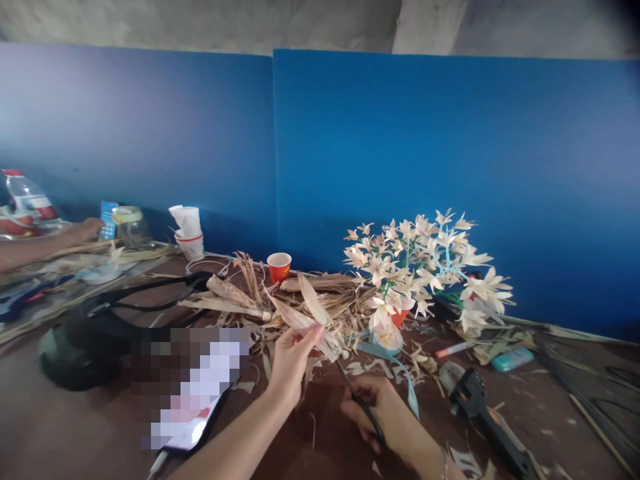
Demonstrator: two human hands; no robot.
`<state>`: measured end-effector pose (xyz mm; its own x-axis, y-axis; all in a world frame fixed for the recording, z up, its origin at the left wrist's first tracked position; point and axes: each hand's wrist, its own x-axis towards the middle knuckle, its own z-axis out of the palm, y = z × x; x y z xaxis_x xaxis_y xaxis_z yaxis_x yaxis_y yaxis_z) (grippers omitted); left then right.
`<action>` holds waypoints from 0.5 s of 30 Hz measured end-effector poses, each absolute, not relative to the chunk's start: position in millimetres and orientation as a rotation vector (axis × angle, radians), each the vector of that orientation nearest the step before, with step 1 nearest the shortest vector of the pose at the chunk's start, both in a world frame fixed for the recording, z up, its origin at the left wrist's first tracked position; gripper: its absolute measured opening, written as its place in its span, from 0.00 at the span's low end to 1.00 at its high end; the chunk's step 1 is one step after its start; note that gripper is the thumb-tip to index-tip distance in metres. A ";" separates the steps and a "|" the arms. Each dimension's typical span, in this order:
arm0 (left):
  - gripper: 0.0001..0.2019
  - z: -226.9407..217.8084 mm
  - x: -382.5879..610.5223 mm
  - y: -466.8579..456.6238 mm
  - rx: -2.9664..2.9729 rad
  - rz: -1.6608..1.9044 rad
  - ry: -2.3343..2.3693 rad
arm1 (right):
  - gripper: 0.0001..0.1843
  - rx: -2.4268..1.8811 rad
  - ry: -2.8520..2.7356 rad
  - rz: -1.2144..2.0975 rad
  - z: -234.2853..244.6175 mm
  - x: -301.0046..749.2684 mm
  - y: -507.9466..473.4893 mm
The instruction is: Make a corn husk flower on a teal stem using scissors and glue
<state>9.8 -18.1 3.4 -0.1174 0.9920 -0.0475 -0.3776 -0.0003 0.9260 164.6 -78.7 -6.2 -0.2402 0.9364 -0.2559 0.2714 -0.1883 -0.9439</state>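
My left hand [290,357] pinches a pale dry husk leaf [305,320], holding it up over the brown table [65,427]. My right hand [383,410] is closed round the handles of black scissors [357,397], whose blades point up and left toward the lower end of the leaf. A heap of dry husks and strips [280,297] lies just behind both hands. To the right stands a bouquet of cream husk flowers [425,263] on green and blue stems.
A red paper cup [279,266] stands behind the heap. A black glue gun [483,410], a marker [453,349] and a teal object [511,360] lie at the right. Another person's arm [45,243] reaches in at far left near a bottle [27,200] and jar [131,225]. Blue panels [400,167] back the table.
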 end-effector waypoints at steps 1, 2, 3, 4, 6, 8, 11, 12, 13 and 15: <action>0.12 3.8 8.7 -17.2 0.848 1.438 1.018 | 0.12 -1.414 -1.498 1.499 -4.9 168.0 -78.3; 0.13 4.2 7.4 -16.1 0.856 1.441 1.021 | 0.12 -1.403 -1.505 1.539 -3.1 171.8 -78.0; 0.13 4.7 5.9 -14.9 0.866 1.444 1.023 | 0.13 -1.391 -1.508 1.578 -1.1 175.9 -77.7; 0.13 5.2 4.3 -13.7 0.880 1.444 1.024 | 0.14 -1.379 -1.502 1.615 1.1 179.7 -77.4; 0.13 5.7 1.4 -11.4 0.918 1.418 1.035 | 0.16 -1.355 -1.476 1.669 4.9 185.8 -76.8; 0.13 5.5 -0.4 -9.5 0.973 1.373 1.083 | 0.17 -1.341 -1.466 1.694 6.8 188.5 -76.3; 0.12 4.3 -1.1 -7.9 1.062 1.320 1.139 | 0.16 -1.383 -1.476 1.691 5.1 188.1 -75.2; 0.12 3.9 -1.0 -7.5 1.089 1.307 1.138 | 0.16 -1.396 -1.484 1.683 4.0 187.6 -74.8; 0.11 3.6 -1.0 -7.1 1.109 1.294 1.134 | 0.16 -1.406 -1.491 1.678 2.8 187.4 -74.5; 0.11 3.2 -1.1 -6.4 1.132 1.267 1.136 | 0.17 -1.419 -1.496 1.673 1.0 187.7 -74.0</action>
